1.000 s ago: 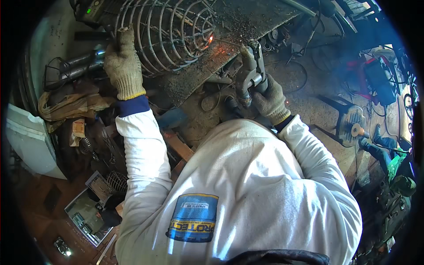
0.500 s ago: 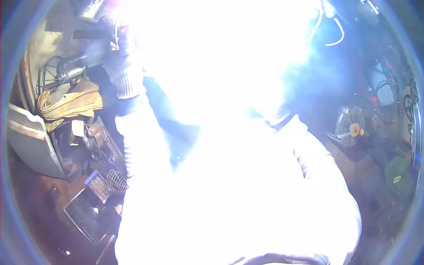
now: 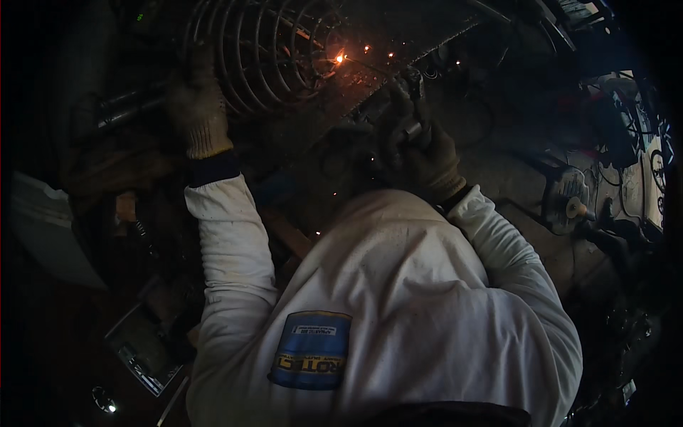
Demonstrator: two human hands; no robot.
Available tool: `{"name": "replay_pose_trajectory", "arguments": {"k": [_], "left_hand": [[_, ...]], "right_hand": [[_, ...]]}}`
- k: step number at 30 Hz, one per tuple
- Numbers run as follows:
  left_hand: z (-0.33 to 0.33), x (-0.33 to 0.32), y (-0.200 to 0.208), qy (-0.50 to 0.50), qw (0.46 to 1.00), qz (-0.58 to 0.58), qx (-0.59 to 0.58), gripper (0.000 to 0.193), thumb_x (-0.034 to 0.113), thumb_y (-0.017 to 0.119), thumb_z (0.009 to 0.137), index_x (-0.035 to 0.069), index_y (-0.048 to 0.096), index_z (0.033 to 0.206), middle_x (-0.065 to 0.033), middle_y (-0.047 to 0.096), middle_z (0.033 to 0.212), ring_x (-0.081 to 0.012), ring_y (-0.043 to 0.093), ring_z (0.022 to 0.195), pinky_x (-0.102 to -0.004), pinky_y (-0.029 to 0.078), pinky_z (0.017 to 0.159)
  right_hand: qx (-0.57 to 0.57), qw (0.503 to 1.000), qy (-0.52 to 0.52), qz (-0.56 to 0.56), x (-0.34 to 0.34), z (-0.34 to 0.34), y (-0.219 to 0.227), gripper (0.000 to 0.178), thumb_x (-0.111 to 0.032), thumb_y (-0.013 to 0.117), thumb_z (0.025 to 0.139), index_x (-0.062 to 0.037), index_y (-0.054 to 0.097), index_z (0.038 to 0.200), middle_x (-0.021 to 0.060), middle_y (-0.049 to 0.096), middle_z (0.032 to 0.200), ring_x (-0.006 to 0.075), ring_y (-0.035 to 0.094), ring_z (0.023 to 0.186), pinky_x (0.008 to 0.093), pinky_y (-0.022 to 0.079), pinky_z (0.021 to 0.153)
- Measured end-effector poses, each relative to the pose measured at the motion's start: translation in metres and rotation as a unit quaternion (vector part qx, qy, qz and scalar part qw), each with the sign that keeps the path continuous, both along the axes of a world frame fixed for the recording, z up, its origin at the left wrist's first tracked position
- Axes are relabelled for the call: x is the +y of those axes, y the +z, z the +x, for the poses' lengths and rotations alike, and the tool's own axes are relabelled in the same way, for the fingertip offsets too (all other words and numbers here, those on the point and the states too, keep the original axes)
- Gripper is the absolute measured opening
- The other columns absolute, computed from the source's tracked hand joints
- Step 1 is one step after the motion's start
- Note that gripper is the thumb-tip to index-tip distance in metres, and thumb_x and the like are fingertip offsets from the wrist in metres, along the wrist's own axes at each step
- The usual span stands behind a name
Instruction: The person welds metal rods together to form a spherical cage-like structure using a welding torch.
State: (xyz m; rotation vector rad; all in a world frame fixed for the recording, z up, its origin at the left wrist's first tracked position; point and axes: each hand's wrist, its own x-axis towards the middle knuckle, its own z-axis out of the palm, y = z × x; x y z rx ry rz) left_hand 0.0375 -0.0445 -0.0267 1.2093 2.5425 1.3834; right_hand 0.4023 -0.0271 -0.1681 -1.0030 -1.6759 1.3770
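My right hand (image 3: 435, 162), in a work glove, is closed around a welding electrode holder (image 3: 408, 107). A thin welding rod (image 3: 370, 68) runs from the holder up and left toward a glowing orange spot (image 3: 340, 58). That spot lies at the right end of a round cage of curved metal rods (image 3: 267, 53), beside a dark metal sheet (image 3: 398, 60). At the cage's left side is my left hand (image 3: 199, 110), in a knitted glove. Its fingers reach up against the rods, but darkness and blur hide their grip.
Several small sparks glow around the work. A clear guard-like piece with an orange knob (image 3: 567, 199) lies on the floor at the right. Left of my arm are a pale panel (image 3: 46, 220), a dark framed sheet (image 3: 146, 349) and shadowed clutter.
The blinding white-blue glare has gone, and the scene is now dark, with only a small orange glow and sparks. My forearms stay in about the same place.
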Motion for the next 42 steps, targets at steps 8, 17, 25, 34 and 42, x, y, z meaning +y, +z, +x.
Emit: {"name": "replay_pose_trajectory", "arguments": {"k": [8, 17, 25, 34, 42], "left_hand": [[0.040, 0.004, 0.030, 0.094, 0.978, -0.164, 0.092, 0.088, 0.075, 0.050, 0.087, -0.005, 0.063, 0.122, -0.0260, 0.066, 0.115, -0.0360, 0.063, 0.106, -0.0438, 0.047, 0.092], [-0.018, -0.010, 0.001, 0.054, 0.892, -0.301, 0.334, 0.059, 0.030, 0.058, 0.094, 0.010, 0.041, 0.147, -0.0110, 0.069, 0.091, -0.0215, 0.067, 0.071, -0.0361, 0.054, 0.066], [0.006, 0.003, 0.008, 0.024, 0.898, -0.326, 0.295, 0.047, 0.022, 0.051, 0.100, 0.007, 0.046, 0.144, -0.0114, 0.067, 0.111, -0.0237, 0.065, 0.102, -0.0367, 0.052, 0.087], [0.045, 0.010, 0.027, -0.024, 0.997, -0.019, 0.068, 0.060, 0.052, 0.057, 0.097, -0.002, 0.065, 0.121, -0.0161, 0.069, 0.108, -0.0237, 0.063, 0.097, -0.0352, 0.047, 0.089], [0.053, 0.009, 0.033, 0.049, 0.996, -0.075, 0.030, 0.076, 0.065, 0.057, 0.091, -0.003, 0.064, 0.123, -0.0196, 0.067, 0.117, -0.0279, 0.063, 0.107, -0.0389, 0.046, 0.094]], "right_hand": [[-0.114, 0.992, 0.016, -0.050, 0.003, 0.000, 0.005, 0.032, -0.016, 0.075, 0.081, -0.0034, 0.063, 0.108, 0.0155, 0.072, 0.094, 0.0250, 0.071, 0.087, 0.0367, 0.054, 0.077], [-0.098, 0.944, 0.048, 0.313, 0.008, -0.002, -0.009, 0.030, -0.008, 0.067, 0.081, -0.0094, 0.064, 0.112, 0.0114, 0.068, 0.098, 0.0305, 0.068, 0.086, 0.0389, 0.055, 0.074], [-0.002, 0.998, 0.062, -0.025, -0.001, 0.005, 0.003, 0.029, 0.000, 0.064, 0.084, -0.0092, 0.062, 0.111, 0.0054, 0.066, 0.091, 0.0191, 0.064, 0.080, 0.0318, 0.054, 0.071], [0.039, 0.999, -0.020, -0.029, -0.008, 0.005, -0.014, 0.036, -0.018, 0.070, 0.086, 0.0007, 0.061, 0.116, 0.0148, 0.069, 0.092, 0.0226, 0.069, 0.085, 0.0384, 0.055, 0.072], [-0.035, 0.997, 0.029, -0.058, -0.003, 0.009, 0.004, 0.038, -0.016, 0.072, 0.080, -0.0011, 0.061, 0.113, 0.0134, 0.070, 0.098, 0.0229, 0.070, 0.091, 0.0351, 0.054, 0.080]]}}
